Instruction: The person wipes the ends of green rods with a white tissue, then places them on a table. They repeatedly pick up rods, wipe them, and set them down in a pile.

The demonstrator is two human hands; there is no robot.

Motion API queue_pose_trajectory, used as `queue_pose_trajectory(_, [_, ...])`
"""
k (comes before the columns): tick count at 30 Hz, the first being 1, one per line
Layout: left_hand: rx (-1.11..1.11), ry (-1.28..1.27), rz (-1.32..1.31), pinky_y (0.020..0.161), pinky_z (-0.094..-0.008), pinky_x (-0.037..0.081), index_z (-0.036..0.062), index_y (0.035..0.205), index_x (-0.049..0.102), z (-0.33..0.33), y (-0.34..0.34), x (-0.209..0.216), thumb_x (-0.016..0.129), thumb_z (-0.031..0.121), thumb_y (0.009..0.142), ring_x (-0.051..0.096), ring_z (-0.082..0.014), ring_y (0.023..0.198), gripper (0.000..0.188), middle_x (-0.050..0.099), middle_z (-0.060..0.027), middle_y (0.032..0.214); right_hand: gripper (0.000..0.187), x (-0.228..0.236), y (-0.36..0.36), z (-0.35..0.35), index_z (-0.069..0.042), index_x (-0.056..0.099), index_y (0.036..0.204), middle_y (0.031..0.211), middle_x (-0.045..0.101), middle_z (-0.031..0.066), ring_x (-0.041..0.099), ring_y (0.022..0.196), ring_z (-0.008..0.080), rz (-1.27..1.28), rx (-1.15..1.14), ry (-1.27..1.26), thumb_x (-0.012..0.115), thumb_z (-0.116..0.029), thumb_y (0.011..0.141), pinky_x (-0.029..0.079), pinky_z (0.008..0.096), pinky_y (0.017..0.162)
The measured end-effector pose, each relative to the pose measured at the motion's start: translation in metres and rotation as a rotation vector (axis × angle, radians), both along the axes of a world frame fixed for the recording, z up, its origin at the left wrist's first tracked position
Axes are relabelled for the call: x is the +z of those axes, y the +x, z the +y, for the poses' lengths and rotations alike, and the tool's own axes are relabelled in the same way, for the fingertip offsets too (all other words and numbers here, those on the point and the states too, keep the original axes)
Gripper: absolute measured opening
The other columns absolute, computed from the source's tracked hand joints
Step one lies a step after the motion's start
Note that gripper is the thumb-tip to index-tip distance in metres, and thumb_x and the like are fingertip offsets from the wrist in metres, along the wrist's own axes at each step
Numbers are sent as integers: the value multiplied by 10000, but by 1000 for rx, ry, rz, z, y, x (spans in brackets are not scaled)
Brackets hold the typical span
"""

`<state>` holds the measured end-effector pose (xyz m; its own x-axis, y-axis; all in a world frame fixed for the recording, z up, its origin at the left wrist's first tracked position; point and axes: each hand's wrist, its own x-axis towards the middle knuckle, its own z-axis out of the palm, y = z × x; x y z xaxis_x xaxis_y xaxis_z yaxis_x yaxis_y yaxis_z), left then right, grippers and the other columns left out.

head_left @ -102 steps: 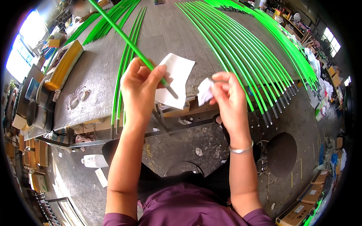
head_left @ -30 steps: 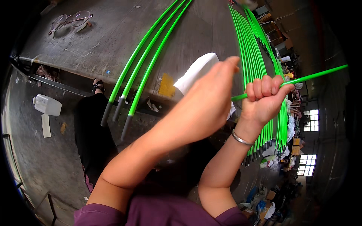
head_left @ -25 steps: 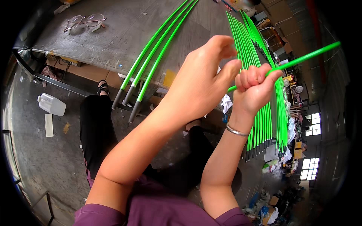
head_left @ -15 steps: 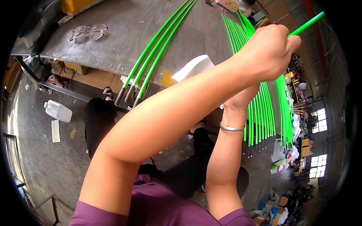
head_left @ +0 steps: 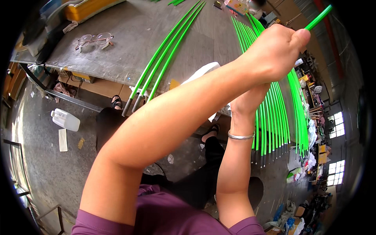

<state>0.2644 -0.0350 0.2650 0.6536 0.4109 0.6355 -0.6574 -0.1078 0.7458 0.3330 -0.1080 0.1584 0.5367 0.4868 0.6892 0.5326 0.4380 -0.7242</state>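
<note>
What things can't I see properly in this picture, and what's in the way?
All in the head view:
- Right hand: its fingers are hidden behind the left hand, so I can't tell what they hold.
- Held green rod: only one end shows; the hands cover the rest.
- Rightmost of three green rods: left forearm hides its tip.
- White paper: partly behind that forearm.
- Yellow case: cut off by the top edge.

Legible text: none that I can read from where I sit. Near the far edge of the worktop (head_left: pixel 129 49), a pinkish box (head_left: pixel 236 6) carries a coloured pattern, too small for me to resolve into words. On the floor, below the worktop's near edge, I can make out no letter on a whitish jug (head_left: pixel 65 120).
</note>
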Motion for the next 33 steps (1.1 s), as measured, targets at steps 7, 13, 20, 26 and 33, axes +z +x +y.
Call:
queue_pose_trajectory(7, [204, 231, -156, 612, -398, 523, -22, 773, 655, -27, 17, -12, 570, 117, 814, 625, -366, 642, 167, 595, -210, 638, 169, 0, 41, 0, -72, 368, 805, 688, 403, 33, 431, 588, 153, -128, 745, -144, 486, -165, 883, 345, 288, 514])
queue_pose_trajectory(13, [-35, 41, -25, 549, -396, 508, -2, 662, 623, -43, 19, -11, 608, 174, 803, 640, -330, 618, 226, 602, -189, 605, 208, 15, -16, -28, -79, 309, 767, 668, 327, 17, 354, 570, 134, -244, -65, -89, 515, -113, 761, 289, 279, 498])
queue_pose_trajectory(20, [-112, -20, -68, 563, -409, 505, -12, 688, 604, -22, 22, -29, 588, 156, 812, 638, -341, 633, 209, 604, -196, 620, 327, 49, -60, -11, -88, 240, 723, 646, 238, -2, 263, 549, 113, -1010, -983, -896, 548, -53, 618, 224, 270, 479])
queue_pose_trajectory(26, [-177, -24, -74, 574, -420, 501, -20, 710, 589, -15, 24, -40, 570, 140, 819, 636, -351, 645, 195, 606, -201, 633, 448, 67, -71, 6, -95, 181, 685, 626, 162, -18, 186, 531, 94, -1405, -1234, -1383, 576, -2, 495, 168, 261, 462])
queue_pose_trajectory(33, [-174, -13, -61, 588, -434, 498, -30, 736, 570, -5, 22, -45, 549, 122, 827, 634, -361, 660, 178, 607, -208, 649, 413, 57, -69, 12, -86, 229, 670, 578, 156, -14, 193, 475, 95, -1308, -1141, -1273, 580, 12, 476, 178, 276, 445])
